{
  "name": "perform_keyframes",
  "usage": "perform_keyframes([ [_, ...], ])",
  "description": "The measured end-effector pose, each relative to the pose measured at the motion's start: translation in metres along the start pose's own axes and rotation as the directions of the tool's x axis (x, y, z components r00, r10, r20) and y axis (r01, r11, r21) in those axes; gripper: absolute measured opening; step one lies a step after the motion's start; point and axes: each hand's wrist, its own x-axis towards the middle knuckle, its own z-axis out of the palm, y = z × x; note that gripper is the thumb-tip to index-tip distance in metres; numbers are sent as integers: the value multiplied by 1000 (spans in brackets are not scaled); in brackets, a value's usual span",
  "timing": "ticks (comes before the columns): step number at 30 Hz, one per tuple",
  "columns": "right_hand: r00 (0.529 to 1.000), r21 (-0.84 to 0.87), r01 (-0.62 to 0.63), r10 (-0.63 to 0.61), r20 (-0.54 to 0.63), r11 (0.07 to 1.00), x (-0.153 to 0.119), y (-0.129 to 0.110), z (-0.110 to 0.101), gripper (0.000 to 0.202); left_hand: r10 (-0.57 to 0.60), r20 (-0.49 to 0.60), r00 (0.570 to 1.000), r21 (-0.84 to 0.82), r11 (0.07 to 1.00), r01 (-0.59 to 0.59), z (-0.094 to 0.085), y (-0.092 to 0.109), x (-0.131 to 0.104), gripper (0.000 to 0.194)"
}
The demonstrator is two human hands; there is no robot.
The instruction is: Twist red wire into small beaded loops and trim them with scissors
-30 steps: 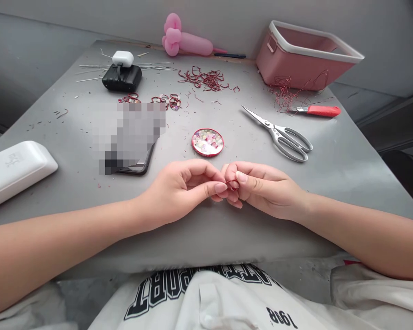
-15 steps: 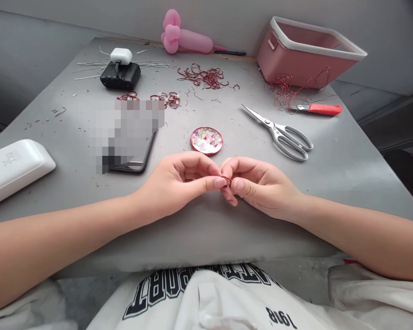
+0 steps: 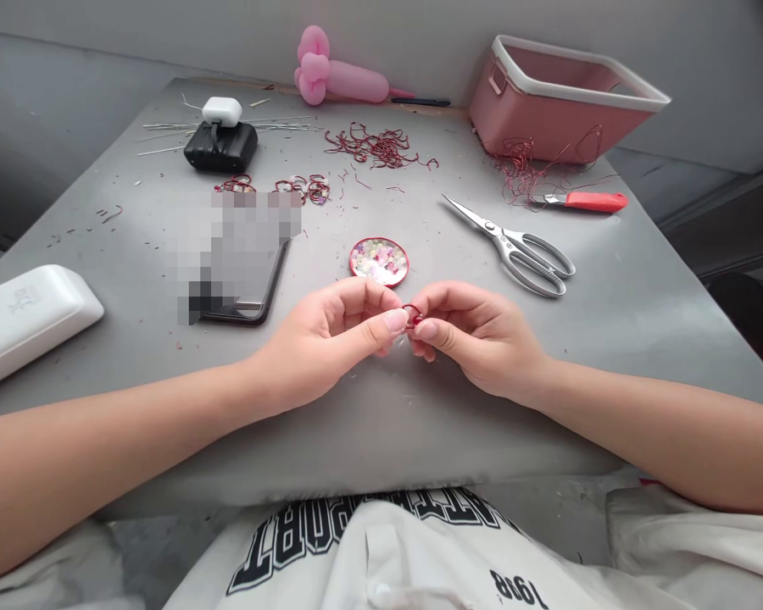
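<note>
A small ring of red wire (image 3: pixel 411 308) is held between my two hands, near the front middle of the table. The thumb and fingers of my left hand (image 3: pixel 349 335) pinch its left side. My right hand (image 3: pixel 483 339) grips the right side, where a dark red spot, perhaps a bead, shows by the thumb. Fingertips cover part of the ring. Just beyond my hands lies a round red-rimmed dish (image 3: pixel 379 261) of mixed pale, pink and clear beads.
Metal scissors (image 3: pixel 515 246) and a red-handled cutter (image 3: pixel 591 202) lie to the right, near tangled red wire (image 3: pixel 518 169) and a pink bin (image 3: pixel 534 110). Cut red wire pieces (image 3: pixel 378 146), a pink balloon (image 3: pixel 349 78), a black case (image 3: pixel 221 147), a phone (image 3: pixel 270 288) and a white case (image 3: pixel 35 318) surround the work.
My hands have shifted slightly away from me and turned the ring, so more of its loop now shows above the thumbs. The dish and tools stay where they were.
</note>
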Motion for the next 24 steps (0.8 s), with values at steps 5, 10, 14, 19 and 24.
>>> perform_keyframes([
  [5,999,-121,31,-29,21,992,-2,0,0,16,-79,-53,995,-90,993,74,-2,0,3,36],
  [10,992,-85,109,-103,74,990,-3,2,1,15,-123,70,990,-231,963,136,-6,-7,5,19],
  [14,950,-319,311,-290,113,895,-2,0,-5,9,-85,76,993,-250,963,101,-4,-6,2,21],
  [19,787,-611,580,-563,252,538,-3,-6,-9,25,-125,-14,992,-143,982,122,3,1,-5,32],
  [24,763,-674,579,-596,250,458,-6,-11,-7,26,-136,-49,990,-103,986,130,6,-1,-7,31],
])
